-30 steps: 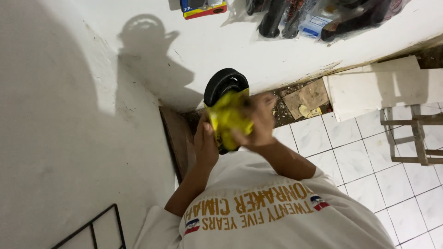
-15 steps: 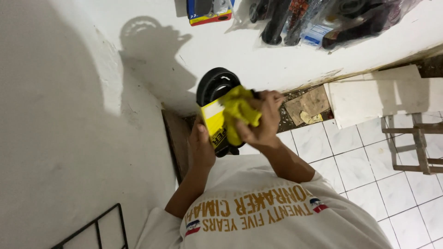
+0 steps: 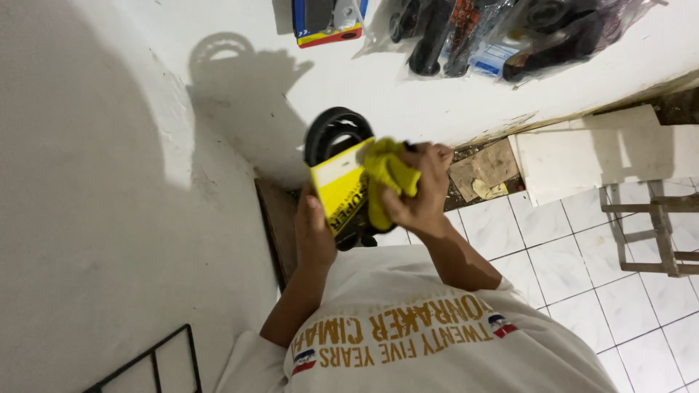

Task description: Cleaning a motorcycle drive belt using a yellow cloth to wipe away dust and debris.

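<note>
The left hand [image 3: 314,231] is gripping the sleeved black belt [image 3: 341,169] from below, steadying it chest-high. The right hand [image 3: 421,191] is clenching 1 yellow cloth [image 3: 386,175] against the belt's yellow sleeve [image 3: 342,191], apparently wiping it.

White painted wall [image 3: 109,182] with scuffs, strongly lit, carrying a hard-edged shadow [image 3: 240,73]. Bagged dark parts [image 3: 502,36] and a coloured box [image 3: 328,18] hang on it. White tiled floor [image 3: 582,269]; broken patch [image 3: 480,175] at wall base; pale metal frame [image 3: 655,225] at frame edge.
</note>
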